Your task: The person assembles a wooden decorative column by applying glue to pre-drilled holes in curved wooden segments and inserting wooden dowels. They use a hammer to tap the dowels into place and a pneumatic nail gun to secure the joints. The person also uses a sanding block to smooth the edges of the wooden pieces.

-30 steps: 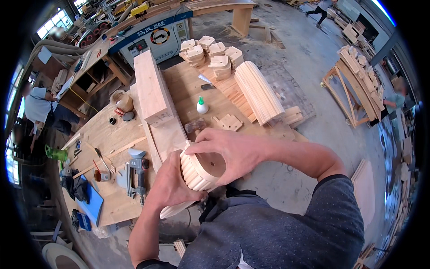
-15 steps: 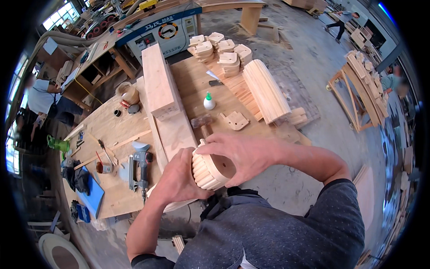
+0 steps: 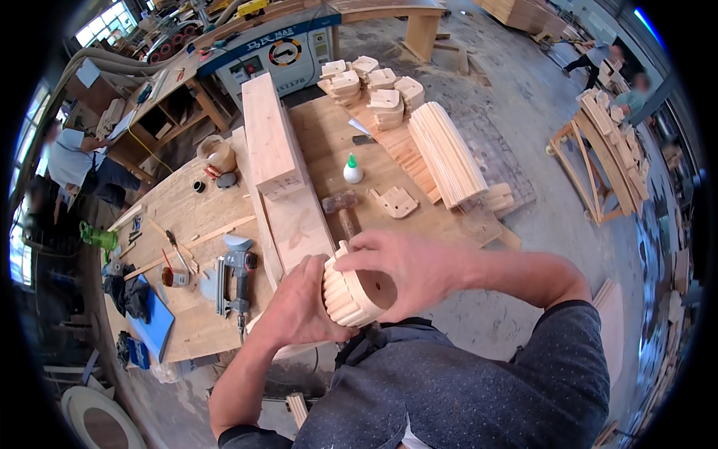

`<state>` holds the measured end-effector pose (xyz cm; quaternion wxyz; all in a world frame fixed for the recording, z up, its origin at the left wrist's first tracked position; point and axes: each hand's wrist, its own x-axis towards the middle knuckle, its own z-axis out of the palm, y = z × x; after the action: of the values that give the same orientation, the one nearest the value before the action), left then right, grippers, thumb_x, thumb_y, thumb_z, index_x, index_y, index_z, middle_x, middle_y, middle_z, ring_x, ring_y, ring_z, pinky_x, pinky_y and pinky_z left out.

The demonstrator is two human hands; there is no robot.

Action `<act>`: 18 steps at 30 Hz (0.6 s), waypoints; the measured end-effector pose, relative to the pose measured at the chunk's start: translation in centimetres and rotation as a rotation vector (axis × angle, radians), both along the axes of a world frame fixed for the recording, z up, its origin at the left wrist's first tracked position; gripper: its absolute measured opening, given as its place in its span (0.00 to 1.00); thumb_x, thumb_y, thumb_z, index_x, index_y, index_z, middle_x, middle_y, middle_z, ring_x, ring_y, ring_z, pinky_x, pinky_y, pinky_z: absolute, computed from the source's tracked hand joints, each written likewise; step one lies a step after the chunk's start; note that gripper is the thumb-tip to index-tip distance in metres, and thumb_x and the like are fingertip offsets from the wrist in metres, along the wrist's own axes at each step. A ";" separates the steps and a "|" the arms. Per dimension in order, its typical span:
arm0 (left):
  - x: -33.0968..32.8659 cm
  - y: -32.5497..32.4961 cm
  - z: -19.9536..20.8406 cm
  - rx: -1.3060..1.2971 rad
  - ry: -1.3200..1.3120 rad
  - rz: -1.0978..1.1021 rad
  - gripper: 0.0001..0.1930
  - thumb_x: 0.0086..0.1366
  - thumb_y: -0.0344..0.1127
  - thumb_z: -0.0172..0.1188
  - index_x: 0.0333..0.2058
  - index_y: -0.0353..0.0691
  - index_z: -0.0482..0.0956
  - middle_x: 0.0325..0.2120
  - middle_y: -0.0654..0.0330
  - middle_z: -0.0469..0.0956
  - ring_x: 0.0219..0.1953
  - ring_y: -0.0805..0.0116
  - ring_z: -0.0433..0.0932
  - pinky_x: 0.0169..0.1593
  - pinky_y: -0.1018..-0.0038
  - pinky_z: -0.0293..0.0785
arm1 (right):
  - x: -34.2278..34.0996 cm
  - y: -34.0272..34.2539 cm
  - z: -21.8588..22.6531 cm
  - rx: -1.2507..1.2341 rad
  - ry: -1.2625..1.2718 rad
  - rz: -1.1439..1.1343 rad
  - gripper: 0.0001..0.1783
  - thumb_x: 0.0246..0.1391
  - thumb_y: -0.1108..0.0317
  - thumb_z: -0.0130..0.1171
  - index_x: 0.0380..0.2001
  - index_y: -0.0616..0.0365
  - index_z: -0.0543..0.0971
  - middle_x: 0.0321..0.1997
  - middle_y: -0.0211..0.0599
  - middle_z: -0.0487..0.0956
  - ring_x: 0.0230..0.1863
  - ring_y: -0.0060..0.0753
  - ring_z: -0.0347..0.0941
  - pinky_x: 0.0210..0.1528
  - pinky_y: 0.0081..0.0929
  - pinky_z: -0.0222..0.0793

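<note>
Close to my chest, both hands hold a pale ribbed wooden piece [image 3: 345, 297], its side made of narrow rounded slats and its end a flat board with a small dark hole. My left hand [image 3: 298, 303] wraps around the slatted side. Over the end board curls my right hand [image 3: 407, 271], fingers on the upper edge and thumb side below. Just beyond the hands lies a wooden-headed mallet [image 3: 341, 202], its handle pointing toward me. A loose notched wood block [image 3: 396, 202] lies right of the mallet. Behind them stands a white glue bottle [image 3: 352, 172] with a green cap.
A thick squared beam [image 3: 268, 138] lies along the bench. To its left are a nail gun [image 3: 238, 284], a tub [image 3: 217, 153] and a blue panel [image 3: 153, 320]. A larger slatted half-round [image 3: 447, 153] and stacked wood blocks [image 3: 385, 105] sit farther right. People work in the background.
The ribbed wooden piece has tilted slightly, with my right hand's fingers shifted a little along its upper edge. Both hands keep hold. In the background at upper right, a person has moved.
</note>
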<state>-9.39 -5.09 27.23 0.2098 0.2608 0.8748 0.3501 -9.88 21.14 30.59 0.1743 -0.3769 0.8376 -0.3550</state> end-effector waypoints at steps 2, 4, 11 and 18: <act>0.1 -0.2 -0.1 -0.002 0.016 -0.013 0.54 0.34 0.48 0.83 0.59 0.31 0.66 0.48 0.40 0.75 0.53 0.39 0.77 0.57 0.55 0.76 | 0.4 -0.2 -0.1 -0.014 -0.004 -0.024 0.48 0.38 0.58 0.80 0.66 0.52 0.73 0.63 0.55 0.71 0.63 0.57 0.72 0.65 0.44 0.70; 0.1 -0.2 -0.1 -0.002 0.031 -0.027 0.54 0.34 0.48 0.83 0.58 0.31 0.66 0.48 0.40 0.75 0.52 0.39 0.77 0.57 0.55 0.76 | 0.3 -0.1 -0.4 -0.103 -0.059 -0.018 0.48 0.39 0.58 0.80 0.66 0.52 0.72 0.63 0.55 0.70 0.63 0.57 0.72 0.65 0.43 0.70; 0.4 -0.2 0.0 0.006 0.025 -0.029 0.51 0.35 0.49 0.83 0.56 0.32 0.68 0.46 0.40 0.76 0.51 0.39 0.77 0.56 0.54 0.76 | 0.8 -0.3 -0.4 -0.073 -0.062 -0.039 0.48 0.40 0.61 0.79 0.66 0.53 0.72 0.64 0.56 0.69 0.62 0.58 0.73 0.65 0.44 0.72; 0.3 -0.1 -0.1 -0.031 0.059 -0.034 0.51 0.34 0.48 0.82 0.57 0.32 0.68 0.46 0.42 0.75 0.51 0.40 0.78 0.55 0.54 0.76 | 1.4 -0.1 -0.8 -0.107 0.013 -0.062 0.44 0.41 0.63 0.76 0.65 0.56 0.73 0.64 0.59 0.70 0.60 0.61 0.75 0.63 0.45 0.75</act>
<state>-9.09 -5.16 27.18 0.1939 0.2827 0.8813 0.3252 -8.51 21.00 29.74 0.1372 -0.3621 0.8297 -0.4021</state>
